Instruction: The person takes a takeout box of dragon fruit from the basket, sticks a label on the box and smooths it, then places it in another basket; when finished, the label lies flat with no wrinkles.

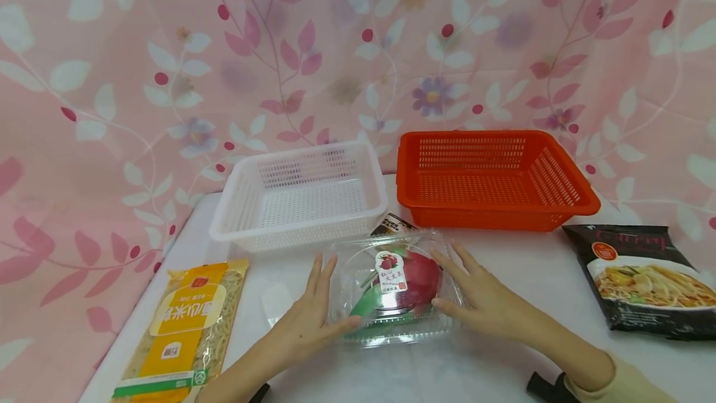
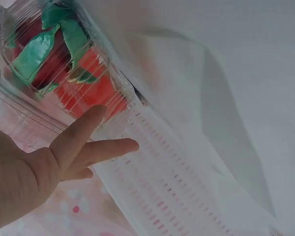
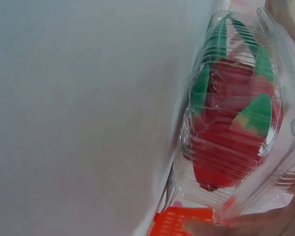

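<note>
A clear plastic clamshell box [image 1: 391, 336] stands mid-table in the head view, with a red dragon fruit [image 1: 421, 278] with green leafy tips inside. On its lid is a white label [image 1: 390, 280]. My left hand [image 1: 302, 326] is at the box's left side, fingers spread and thumb over the near left corner. Across from it, my right hand [image 1: 489, 305] has its spread fingers along the right side. In the left wrist view, straight fingers of the left hand [image 2: 32, 179] lie against the box wall. Neither hand visibly curls round the box.
Behind the box stand a white basket [image 1: 302, 233] and an orange-red basket [image 1: 492, 216]. A small dark packet [image 1: 393, 224] is partly hidden behind the box. A yellow noodle bag [image 1: 184, 328] lies at left, a black noodle packet [image 1: 643, 282] at right. Floral cloth [image 1: 347, 48] hangs behind.
</note>
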`<state>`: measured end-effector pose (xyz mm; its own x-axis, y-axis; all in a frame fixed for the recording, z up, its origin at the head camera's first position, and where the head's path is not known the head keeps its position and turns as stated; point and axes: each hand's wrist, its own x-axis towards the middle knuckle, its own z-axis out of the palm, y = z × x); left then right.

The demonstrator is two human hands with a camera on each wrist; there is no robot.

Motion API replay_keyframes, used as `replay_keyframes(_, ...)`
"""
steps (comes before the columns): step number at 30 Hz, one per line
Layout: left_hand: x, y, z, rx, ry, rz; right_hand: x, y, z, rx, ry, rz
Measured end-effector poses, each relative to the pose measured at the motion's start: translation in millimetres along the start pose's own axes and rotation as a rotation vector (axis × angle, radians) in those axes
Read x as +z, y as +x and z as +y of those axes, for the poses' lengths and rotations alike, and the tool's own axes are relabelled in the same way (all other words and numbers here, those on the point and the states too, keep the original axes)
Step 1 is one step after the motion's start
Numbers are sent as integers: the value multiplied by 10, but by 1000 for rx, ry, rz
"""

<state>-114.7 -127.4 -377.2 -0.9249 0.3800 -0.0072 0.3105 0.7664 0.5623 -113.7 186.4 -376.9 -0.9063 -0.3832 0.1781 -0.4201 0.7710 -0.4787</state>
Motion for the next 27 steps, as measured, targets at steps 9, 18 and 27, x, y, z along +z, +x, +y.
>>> replay_keyframes(9,52,7,37,27,-51,-33,30,8,-83,70,157,-107)
replay_keyframes(18,88,-6,74,9,-62,-44,87,18,-211,94,110,-55)
replay_keyframes(27,66,-28,91,45,-7,5,110,6,-300,98,27,-5)
